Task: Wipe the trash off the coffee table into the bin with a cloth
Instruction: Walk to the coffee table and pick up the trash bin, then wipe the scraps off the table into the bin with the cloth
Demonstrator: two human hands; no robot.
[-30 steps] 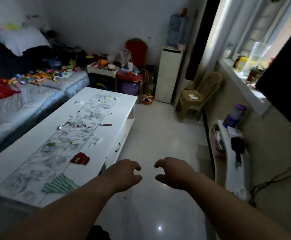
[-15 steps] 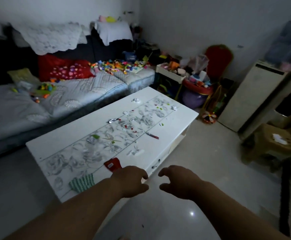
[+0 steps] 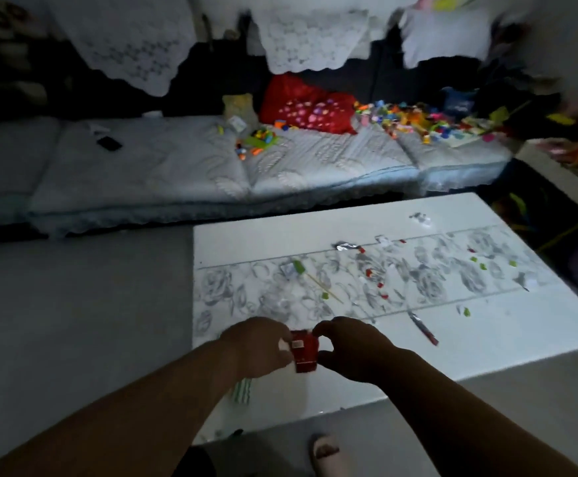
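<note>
The white coffee table (image 3: 494, 342) with a grey flower strip carries scattered trash: a foil wrapper (image 3: 346, 246), a thin wooden skewer (image 3: 325, 288), a long red wrapper (image 3: 424, 328) and small green and red scraps (image 3: 466, 311). A red packet (image 3: 305, 351) lies near the front edge. My left hand (image 3: 258, 347) and my right hand (image 3: 353, 349) hover on either side of it, fingers curled and apart; whether they touch it is unclear. A green striped cloth (image 3: 242, 390) peeks out under my left forearm. No bin is in view.
A grey sofa (image 3: 177, 173) runs behind the table, with a red cushion (image 3: 309, 110), many coloured toys (image 3: 418, 122) and a dark phone (image 3: 109, 143) on it. Grey floor (image 3: 81, 304) lies left of the table. My sandalled foot (image 3: 325, 449) stands below its front edge.
The view has swung left and down, closer to the table. Both hands have come from over the floor to above the table's front edge, around the red packet.
</note>
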